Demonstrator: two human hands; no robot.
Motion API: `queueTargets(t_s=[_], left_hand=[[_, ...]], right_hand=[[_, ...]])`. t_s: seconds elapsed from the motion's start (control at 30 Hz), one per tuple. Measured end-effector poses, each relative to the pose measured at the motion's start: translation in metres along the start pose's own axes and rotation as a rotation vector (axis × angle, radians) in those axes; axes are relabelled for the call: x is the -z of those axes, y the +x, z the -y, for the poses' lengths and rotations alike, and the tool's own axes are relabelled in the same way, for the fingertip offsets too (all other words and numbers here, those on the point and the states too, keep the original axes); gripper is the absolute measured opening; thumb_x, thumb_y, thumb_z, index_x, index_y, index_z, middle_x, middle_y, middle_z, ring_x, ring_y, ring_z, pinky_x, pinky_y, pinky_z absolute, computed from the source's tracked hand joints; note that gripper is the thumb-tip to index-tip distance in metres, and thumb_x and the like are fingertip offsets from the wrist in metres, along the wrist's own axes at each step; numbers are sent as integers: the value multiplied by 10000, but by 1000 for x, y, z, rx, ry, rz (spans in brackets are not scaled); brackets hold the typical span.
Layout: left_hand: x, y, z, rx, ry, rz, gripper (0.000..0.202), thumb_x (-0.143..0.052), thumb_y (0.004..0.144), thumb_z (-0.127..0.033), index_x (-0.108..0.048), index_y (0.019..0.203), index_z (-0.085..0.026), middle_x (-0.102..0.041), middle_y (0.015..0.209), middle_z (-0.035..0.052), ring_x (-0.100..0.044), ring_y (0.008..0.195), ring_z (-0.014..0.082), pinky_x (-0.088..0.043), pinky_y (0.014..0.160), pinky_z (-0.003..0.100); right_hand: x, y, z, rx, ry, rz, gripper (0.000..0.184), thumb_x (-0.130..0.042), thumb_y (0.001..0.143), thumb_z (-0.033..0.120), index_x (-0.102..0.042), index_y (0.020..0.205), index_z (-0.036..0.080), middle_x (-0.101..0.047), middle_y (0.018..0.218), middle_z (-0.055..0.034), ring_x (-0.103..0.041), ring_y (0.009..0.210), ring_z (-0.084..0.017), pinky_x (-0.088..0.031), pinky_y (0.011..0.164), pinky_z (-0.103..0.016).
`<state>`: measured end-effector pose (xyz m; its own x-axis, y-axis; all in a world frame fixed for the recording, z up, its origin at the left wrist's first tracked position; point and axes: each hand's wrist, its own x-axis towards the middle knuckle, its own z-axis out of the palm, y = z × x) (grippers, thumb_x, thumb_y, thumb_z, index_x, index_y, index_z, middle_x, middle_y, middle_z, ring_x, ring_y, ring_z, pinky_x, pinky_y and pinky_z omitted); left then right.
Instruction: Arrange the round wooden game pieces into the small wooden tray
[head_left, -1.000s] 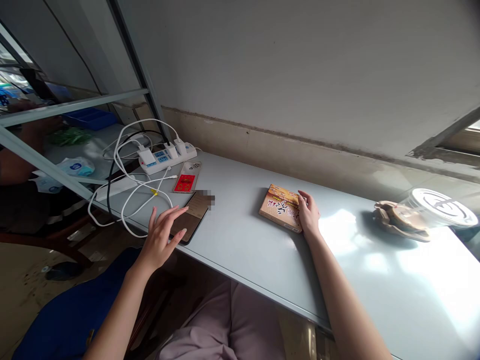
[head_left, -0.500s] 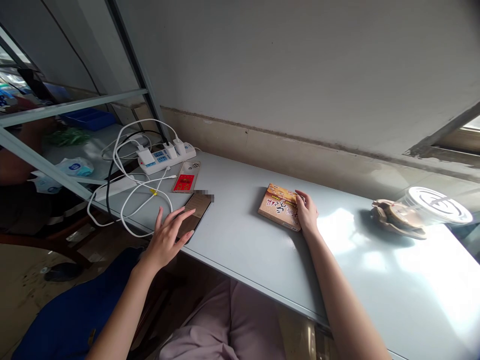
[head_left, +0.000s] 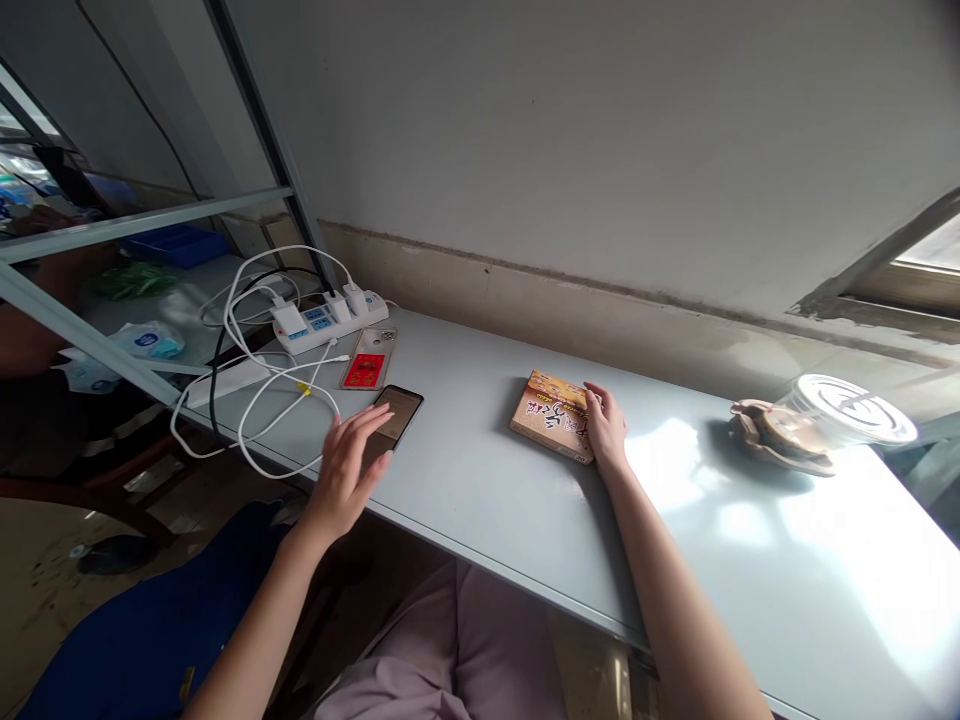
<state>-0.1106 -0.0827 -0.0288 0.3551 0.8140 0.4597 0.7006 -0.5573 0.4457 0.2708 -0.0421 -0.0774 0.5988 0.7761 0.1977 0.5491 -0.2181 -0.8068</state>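
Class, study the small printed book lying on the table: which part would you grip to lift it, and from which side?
Probably from the right, where the right hand already rests on it. The book lies flat and thin, so grip its right edge, thumb on top, fingertips working underneath.

A smooth, faintly glossy tabletop is seen. The phone shows dark glossy glass; the book has a printed paper cover; the power strip is white plastic.

Plain workroom or dorm-style desk corner — grey table against a scuffed bare wall, metal frame, loaded power strip with white cables — lidded drink cup by the window.
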Motion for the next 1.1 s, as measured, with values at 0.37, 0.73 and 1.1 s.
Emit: queueTargets(t_s=[0.37,0.73,1.1], left_hand=[[-139,138,-87,122,-167,455,684,-197,928,-531,-348,1374,-35,-195,1504,183,-73,1414,273,-76,1146,445],[-138,130,-123,-52,-749,-50,549,-424,919,-394,-248,1410,-224,-472,1371,100,-480,1228,214,-412,1002,349],[-142,169,-85,-423,196,-76,543,-305,900,-44,-350,1397,-259,-585,1228,65,-531,1113,196,-398,930,351]], right_hand=[[8,-11,-21,-43,-66,94,668,-158,871,607,-529,1241,192,-413,1394,-127,-193,1368,-326,65,1042,-643],[37,-51,23,368,286,25,745,-188,876,647,3,1477,251,-126,1528,-47,-147,1396,-219,-173,1124,-457],[45,-41,12,324,132,-130,549,-258,930,503,-320,1393,213,-357,1426,-92,-282,1328,-218,-217,1094,-470]])
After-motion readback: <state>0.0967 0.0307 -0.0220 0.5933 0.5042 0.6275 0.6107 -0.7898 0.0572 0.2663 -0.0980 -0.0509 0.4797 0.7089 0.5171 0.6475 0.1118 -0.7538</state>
